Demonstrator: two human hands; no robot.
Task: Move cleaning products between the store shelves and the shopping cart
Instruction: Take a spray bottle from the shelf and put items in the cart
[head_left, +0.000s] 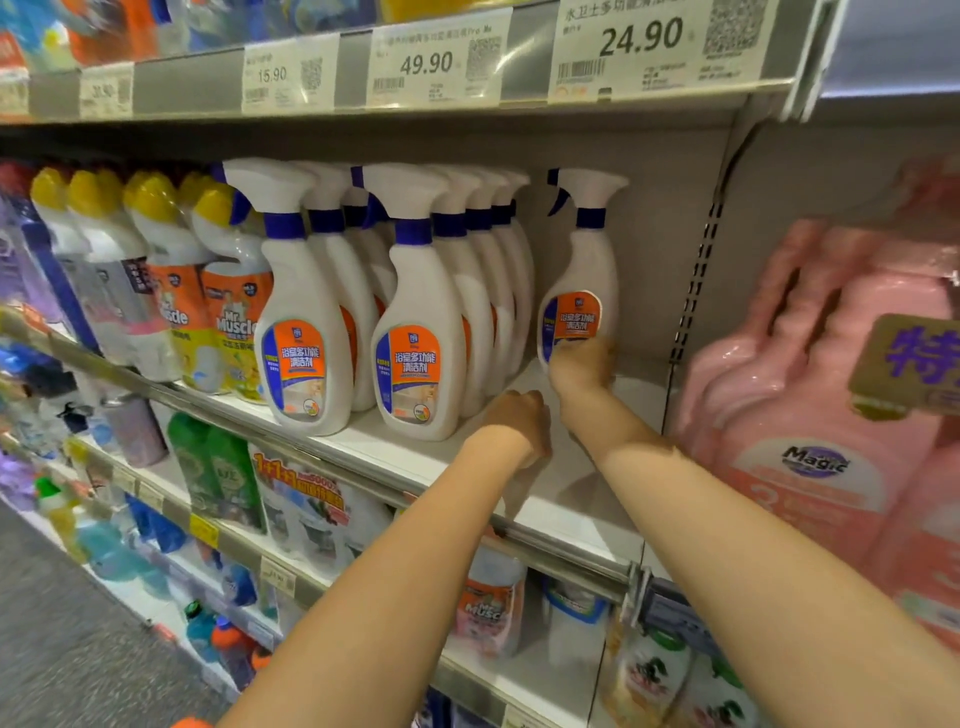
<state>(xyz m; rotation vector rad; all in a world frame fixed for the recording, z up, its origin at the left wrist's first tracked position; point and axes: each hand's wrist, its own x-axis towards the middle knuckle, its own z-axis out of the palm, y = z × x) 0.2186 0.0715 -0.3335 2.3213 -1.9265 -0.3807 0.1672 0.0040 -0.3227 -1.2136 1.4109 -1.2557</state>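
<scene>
Mid-move I'd say: right hand (582, 364) grips the base of a lone spray bottle (582, 280) standing on the shelf (566, 509), left hand (519, 421) curled on nothing, cart not in view, so plenty left.

We observed a white spray bottle (582, 260) with a white trigger head, a blue collar and an orange-and-blue label. It was nearly upright and stood apart at the right of the shelf (550, 501), its base gripped by the right hand (579, 366). To its left, identical bottles (421, 332) stood upright in two front-to-back rows, labels facing outward.
</scene>
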